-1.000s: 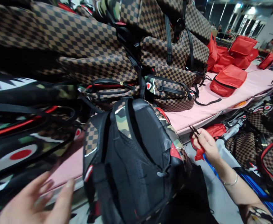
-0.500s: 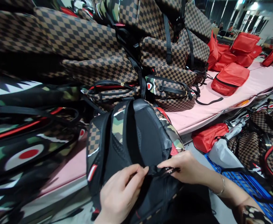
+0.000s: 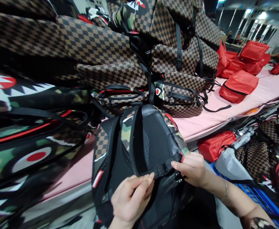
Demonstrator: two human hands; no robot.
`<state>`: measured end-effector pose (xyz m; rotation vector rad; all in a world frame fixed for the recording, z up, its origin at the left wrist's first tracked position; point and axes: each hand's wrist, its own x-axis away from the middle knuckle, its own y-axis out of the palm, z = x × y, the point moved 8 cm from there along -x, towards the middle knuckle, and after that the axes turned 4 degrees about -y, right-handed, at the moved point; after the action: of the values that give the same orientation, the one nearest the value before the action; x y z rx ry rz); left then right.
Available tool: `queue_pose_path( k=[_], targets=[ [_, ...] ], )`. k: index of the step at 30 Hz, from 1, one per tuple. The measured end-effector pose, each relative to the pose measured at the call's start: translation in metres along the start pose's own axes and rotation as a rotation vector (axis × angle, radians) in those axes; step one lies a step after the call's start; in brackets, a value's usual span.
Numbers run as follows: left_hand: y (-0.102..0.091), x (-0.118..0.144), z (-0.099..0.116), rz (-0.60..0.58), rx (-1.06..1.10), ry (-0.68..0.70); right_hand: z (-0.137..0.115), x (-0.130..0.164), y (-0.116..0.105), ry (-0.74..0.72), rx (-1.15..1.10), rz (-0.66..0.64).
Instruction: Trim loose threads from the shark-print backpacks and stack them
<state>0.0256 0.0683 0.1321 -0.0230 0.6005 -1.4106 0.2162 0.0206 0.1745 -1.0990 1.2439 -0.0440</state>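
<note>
A backpack [image 3: 157, 135] with black back panel and checkered and camouflage trim leans against the pink-covered table, its shoulder straps toward me. Near its lower part, my left hand [image 3: 132, 198] pinches one end of a short stretch of black strap [image 3: 160, 170]. My right hand [image 3: 192, 170] is closed on the strap's other end, close to the bag's right edge. Between the two hands the strap runs fairly straight. Small shiny pieces, too small to make out, show just below the right fingers. The bag's underside is dark and partly hidden by my hands.
Checkered bags [image 3: 98, 38] are piled high behind the backpack. Camouflage bags with shark faces [image 3: 22, 159] lie at left. Red bags [image 3: 239, 86] rest on the pink table [image 3: 215, 122]. At lower right, more bags [image 3: 256, 156] lie above a blue crate [image 3: 261, 197].
My right hand has shifted along the strap to the right and slightly up. More strap now shows between my hands. The whole view has shifted a little.
</note>
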Motion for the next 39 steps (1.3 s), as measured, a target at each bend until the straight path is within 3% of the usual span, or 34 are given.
queue_pose_path(
  k=[4, 8, 14, 19, 22, 26, 31, 36, 39],
  targets=[
    [0.007, 0.006, 0.031, 0.014, -0.261, 0.426, 0.001, 0.004, -0.006, -0.015, 0.039, 0.0],
    [0.008, 0.014, 0.047, 0.043, -0.29, 0.589, 0.001, 0.008, -0.008, 0.007, 0.015, 0.045],
    [0.014, 0.008, 0.068, 0.005, -0.308, 0.646, 0.018, 0.011, -0.009, 0.281, -0.135, 0.247],
    [0.021, -0.006, 0.088, -0.124, -0.333, 0.629, 0.039, 0.018, 0.006, 0.671, -0.303, 0.189],
    [0.023, -0.015, 0.104, -0.234, -0.337, 0.679, 0.043, 0.023, 0.014, 0.816, -0.428, 0.165],
    [0.028, -0.033, 0.113, -0.333, -0.374, 0.639, 0.041, 0.025, 0.017, 0.835, -0.458, 0.195],
    [0.049, -0.036, 0.112, -0.607, -0.403, 0.607, 0.037, 0.021, 0.017, 0.728, -0.418, 0.175],
    [0.056, -0.031, 0.115, -0.591, -0.488, 0.64, 0.036, 0.018, 0.015, 0.715, -0.445, 0.172],
    [0.053, -0.03, 0.115, -0.49, -0.407, 0.676, 0.039, 0.019, 0.016, 0.758, -0.473, 0.17]
  ],
)
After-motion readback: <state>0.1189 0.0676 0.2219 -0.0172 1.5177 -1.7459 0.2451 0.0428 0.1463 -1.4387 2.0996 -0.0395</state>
